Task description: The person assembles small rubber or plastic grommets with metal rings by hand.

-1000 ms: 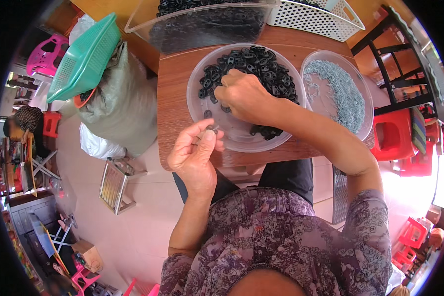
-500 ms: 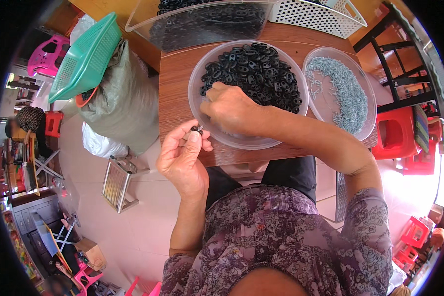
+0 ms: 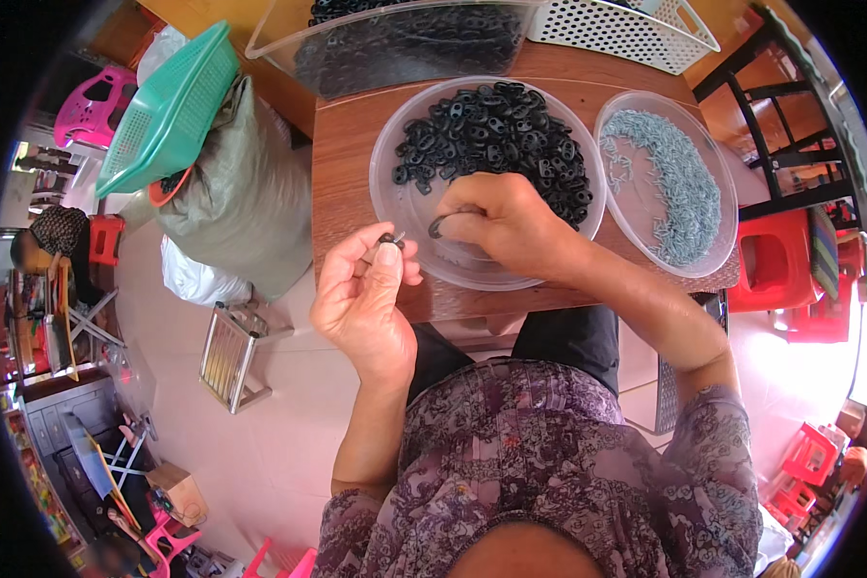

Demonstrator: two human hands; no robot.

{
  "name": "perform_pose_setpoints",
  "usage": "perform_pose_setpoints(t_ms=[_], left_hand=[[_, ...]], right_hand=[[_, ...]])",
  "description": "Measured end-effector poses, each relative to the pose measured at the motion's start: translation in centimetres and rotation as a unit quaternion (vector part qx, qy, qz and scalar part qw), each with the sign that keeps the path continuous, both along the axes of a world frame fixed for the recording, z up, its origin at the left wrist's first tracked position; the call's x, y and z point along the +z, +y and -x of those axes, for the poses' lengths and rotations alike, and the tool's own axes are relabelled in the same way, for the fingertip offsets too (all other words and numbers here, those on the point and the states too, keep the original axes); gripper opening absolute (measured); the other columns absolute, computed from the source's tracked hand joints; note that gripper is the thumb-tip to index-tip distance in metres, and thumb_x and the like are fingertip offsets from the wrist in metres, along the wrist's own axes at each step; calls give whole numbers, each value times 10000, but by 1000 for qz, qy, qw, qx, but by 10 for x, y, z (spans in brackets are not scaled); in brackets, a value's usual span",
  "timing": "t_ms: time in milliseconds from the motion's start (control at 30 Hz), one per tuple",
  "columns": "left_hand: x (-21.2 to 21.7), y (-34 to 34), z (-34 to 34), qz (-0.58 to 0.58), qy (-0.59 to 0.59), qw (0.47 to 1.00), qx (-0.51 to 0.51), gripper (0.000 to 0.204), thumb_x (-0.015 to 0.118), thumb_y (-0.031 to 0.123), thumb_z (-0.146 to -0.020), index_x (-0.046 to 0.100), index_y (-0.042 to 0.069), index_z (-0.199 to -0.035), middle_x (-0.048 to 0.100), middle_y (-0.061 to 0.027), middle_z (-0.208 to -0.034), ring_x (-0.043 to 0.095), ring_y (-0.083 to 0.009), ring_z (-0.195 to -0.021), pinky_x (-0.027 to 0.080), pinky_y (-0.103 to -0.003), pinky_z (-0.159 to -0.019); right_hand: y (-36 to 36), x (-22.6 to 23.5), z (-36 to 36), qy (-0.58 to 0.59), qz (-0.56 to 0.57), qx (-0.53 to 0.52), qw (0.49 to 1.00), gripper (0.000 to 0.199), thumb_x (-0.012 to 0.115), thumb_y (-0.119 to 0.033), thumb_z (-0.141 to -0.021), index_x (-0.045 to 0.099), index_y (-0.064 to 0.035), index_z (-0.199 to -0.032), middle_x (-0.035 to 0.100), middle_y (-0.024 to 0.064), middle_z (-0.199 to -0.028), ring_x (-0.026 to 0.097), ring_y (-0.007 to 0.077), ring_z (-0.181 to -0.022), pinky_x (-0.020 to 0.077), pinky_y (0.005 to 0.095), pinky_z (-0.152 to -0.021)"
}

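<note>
My left hand (image 3: 366, 303) pinches a small black plastic piece (image 3: 387, 238) between thumb and fingers; a thin pale screw-like pin (image 3: 401, 236) sticks out of it. Over the near part of a round clear tub (image 3: 405, 226), my right hand (image 3: 511, 223) is closed on another small black plastic piece (image 3: 437, 227), mostly covered by the fingers. Many black two-holed pieces (image 3: 496, 125) are heaped in the tub's far and right side. To its right, an oval clear tray (image 3: 636, 217) holds a spread of small silvery screws (image 3: 689, 188).
Behind the tubs on the wooden table (image 3: 342, 193) stand a clear bin (image 3: 405, 53) of black pieces and a white perforated basket (image 3: 626, 39). At the left, a green basket (image 3: 169, 106) tops a full sack (image 3: 250, 193). A metal stool (image 3: 233, 356) and red stools (image 3: 775, 260) flank me.
My right hand has drawn back from the heap toward the near right, and a black piece now shows at its fingers. The left hand has shifted slightly right and up.
</note>
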State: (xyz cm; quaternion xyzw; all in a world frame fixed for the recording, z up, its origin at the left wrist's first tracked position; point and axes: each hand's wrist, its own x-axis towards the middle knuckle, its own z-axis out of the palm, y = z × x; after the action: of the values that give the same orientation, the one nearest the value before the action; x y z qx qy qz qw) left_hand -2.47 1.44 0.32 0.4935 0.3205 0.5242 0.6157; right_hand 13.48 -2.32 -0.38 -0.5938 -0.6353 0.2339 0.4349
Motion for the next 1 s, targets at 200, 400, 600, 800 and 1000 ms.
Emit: perform_pose_setpoints(t_ms=[200,400,600,800,1000], left_hand=[[1,-7,-18,-4,-1,1000,3,152,592,36,-833,563,-50,-955,605,-89,-789,568,-109,-634,474,-209,-581],[-2,-15,-35,-101,13,995,11,141,588,54,-846,559,-35,-952,592,-44,-844,523,-65,-739,433,-185,-680],[0,-15,-38,-74,16,997,7,125,581,47,-849,562,-32,-945,594,-45,-842,530,-68,-740,440,-188,-686],[-1,-16,-41,-80,16,997,5,109,565,28,-851,562,-28,-944,605,-51,-838,540,-66,-731,447,-185,-684],[0,-13,-40,-24,-2,1000,-12,108,567,13,-841,560,-31,-939,613,-74,-821,541,-68,-698,442,-183,-649]], right_hand=[[-28,14,5,332,100,-64,936,118,597,-68,-789,616,25,-859,601,10,-740,526,55,-693,431,211,-625],[-37,20,20,376,95,-103,916,155,598,-101,-794,615,38,-862,613,37,-749,541,70,-710,437,215,-639],[-40,17,26,356,51,-122,925,131,580,-47,-805,604,42,-898,619,44,-795,552,75,-753,451,221,-690],[-42,10,34,357,-6,-172,918,119,609,-35,-764,610,23,-868,599,60,-749,531,89,-675,435,250,-586],[-40,2,36,85,-181,-205,958,155,632,-5,-681,607,1,-834,567,114,-722,525,259,-670,445,340,-593]])
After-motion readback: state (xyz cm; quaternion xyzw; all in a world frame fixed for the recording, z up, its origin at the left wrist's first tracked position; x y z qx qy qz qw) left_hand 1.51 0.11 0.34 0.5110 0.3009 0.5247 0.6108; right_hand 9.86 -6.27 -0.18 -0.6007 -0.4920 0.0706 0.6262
